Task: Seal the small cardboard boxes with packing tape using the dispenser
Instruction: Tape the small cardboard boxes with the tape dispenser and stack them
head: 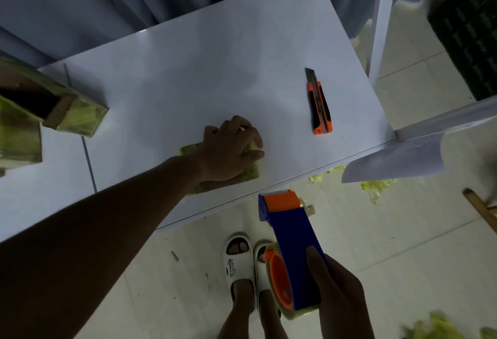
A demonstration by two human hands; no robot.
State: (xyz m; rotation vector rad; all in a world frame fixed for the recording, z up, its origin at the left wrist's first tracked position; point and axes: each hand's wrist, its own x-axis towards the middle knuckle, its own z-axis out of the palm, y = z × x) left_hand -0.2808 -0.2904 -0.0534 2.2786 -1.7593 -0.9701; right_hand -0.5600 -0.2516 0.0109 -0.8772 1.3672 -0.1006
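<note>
A small tape-wrapped cardboard box (251, 170) lies near the front edge of the white table (188, 64). My left hand (231, 147) rests on top of it, fingers curled over its far edge, and hides most of it. My right hand (338, 293) grips the blue and orange tape dispenser (290, 244) below the table edge, over the floor. The dispenser's toothed end points up toward the table, and its roll of tape sits by my palm.
An orange and black utility knife (320, 107) lies on the table to the right. Larger taped cardboard boxes (53, 107) sit at the left edge. A white sheet of paper (398, 161) hangs off the right corner. Tape scraps (376, 186) litter the tiled floor.
</note>
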